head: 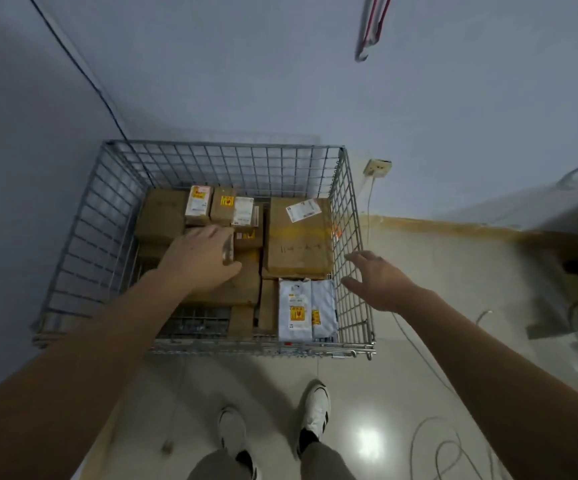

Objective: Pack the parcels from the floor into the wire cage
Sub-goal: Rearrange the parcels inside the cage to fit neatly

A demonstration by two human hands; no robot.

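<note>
Several brown cardboard parcels and two pale plastic mailers fill the grey wire cage. Left hand rests spread on a box; right hand hovers open, empty, beside the cage wall.

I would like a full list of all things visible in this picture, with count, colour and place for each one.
wire cage: one, grey metal, on the floor against the wall corner
cardboard boxes: several, brown, packed inside the cage; exact count unclear
poly mailers: two, pale grey-blue with yellow stickers, front right corner of the cage
wall socket: one, white, on the wall right of the cage
cables: several, pale, on the floor at the right
shoes: two, white with dark stripes, on the floor before the cage
left hand: one, over the boxes in the cage, fingers straight
right hand: one, open, beside the cage's right wall, holding nothing
</note>
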